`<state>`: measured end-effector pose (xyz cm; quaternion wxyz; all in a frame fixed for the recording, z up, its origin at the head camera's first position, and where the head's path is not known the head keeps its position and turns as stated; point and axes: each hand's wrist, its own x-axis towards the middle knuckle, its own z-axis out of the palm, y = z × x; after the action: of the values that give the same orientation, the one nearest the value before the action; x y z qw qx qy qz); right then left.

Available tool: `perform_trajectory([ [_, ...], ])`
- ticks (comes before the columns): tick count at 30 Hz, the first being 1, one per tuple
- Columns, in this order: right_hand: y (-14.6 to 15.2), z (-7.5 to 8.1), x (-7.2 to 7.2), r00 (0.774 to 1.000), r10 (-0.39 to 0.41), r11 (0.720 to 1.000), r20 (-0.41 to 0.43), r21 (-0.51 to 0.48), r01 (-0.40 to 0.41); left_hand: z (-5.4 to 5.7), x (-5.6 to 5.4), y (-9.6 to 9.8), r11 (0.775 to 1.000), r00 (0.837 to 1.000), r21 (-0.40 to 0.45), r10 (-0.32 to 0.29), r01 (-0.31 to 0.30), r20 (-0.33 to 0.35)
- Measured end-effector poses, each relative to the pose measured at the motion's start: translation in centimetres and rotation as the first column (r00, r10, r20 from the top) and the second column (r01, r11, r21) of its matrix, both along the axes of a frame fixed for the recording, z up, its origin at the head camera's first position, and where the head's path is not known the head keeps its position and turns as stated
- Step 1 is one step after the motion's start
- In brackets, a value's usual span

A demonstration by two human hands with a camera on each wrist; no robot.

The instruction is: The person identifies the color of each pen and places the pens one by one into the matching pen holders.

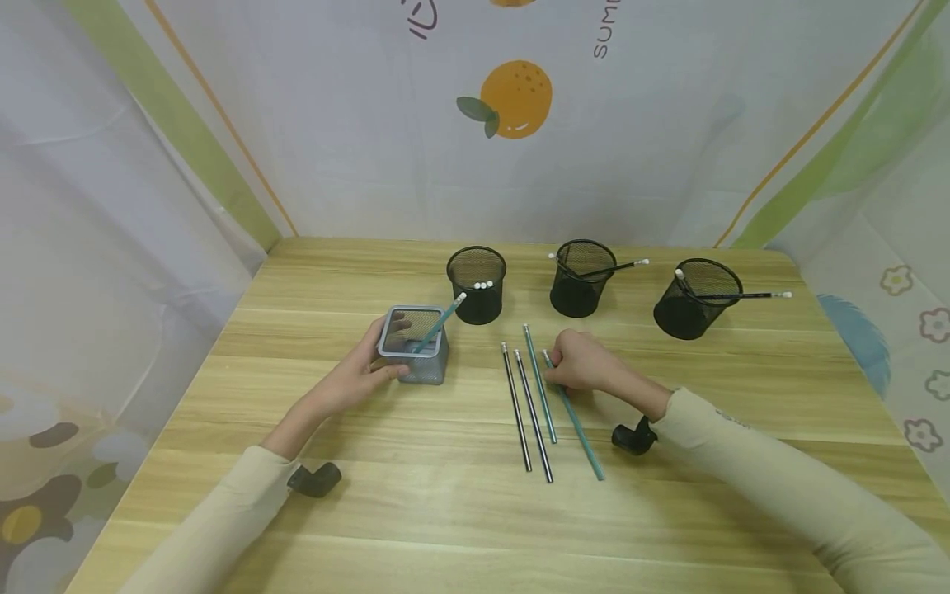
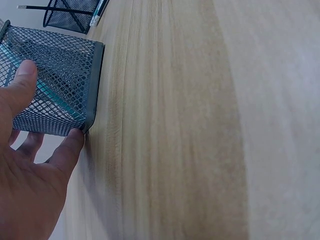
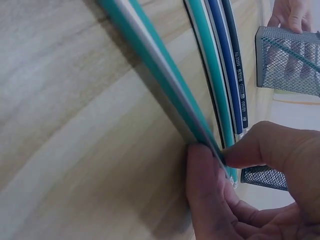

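Note:
My left hand (image 1: 355,384) grips a grey square mesh pencil holder (image 1: 426,370), thumb on the near side and fingers round the left. A teal pencil (image 1: 445,318) leans inside it, white eraser up. With thumb and fingers, my right hand (image 1: 590,365) pinches another teal pencil (image 1: 585,441) near its eraser end. That pencil lies slanted along the table, and the right wrist view shows its shaft (image 3: 165,75) close up. To its left lie a second teal pencil (image 1: 543,396), a dark blue pencil (image 1: 534,417) and a black pencil (image 1: 517,408).
Behind stand three round black mesh cups: the left cup (image 1: 478,307) shows white erasers, the middle cup (image 1: 575,295) and the right cup (image 1: 684,316) hold black pencils leaning out. Everything rests on a wooden table (image 1: 416,511). A printed curtain (image 1: 356,148) hangs behind.

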<state>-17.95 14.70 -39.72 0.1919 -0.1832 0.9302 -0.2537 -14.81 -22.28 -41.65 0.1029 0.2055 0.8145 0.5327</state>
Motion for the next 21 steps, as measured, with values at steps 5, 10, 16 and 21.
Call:
perform_trajectory([
  [5,0.3,0.0,0.0,1.000,0.006,0.999,0.028,-0.035,-0.005,0.0,0.0,0.0,1.000,1.000,-0.003,0.000,0.000,-0.001],
  [10,0.9,0.1,0.0,1.000,0.027,0.995,0.011,-0.100,-0.026,0.0,0.0,0.0,1.000,1.000,-0.002,-0.003,0.003,-0.001],
  [16,1.7,1.0,-0.1,0.999,0.015,0.989,-0.030,-0.145,-0.019,0.0,0.0,0.0,1.000,1.000,0.000,-0.004,0.004,-0.002],
  [21,2.4,1.9,-0.1,0.999,0.011,0.979,-0.041,-0.202,-0.019,0.0,0.0,0.0,1.000,1.000,0.004,-0.005,0.005,-0.004],
])
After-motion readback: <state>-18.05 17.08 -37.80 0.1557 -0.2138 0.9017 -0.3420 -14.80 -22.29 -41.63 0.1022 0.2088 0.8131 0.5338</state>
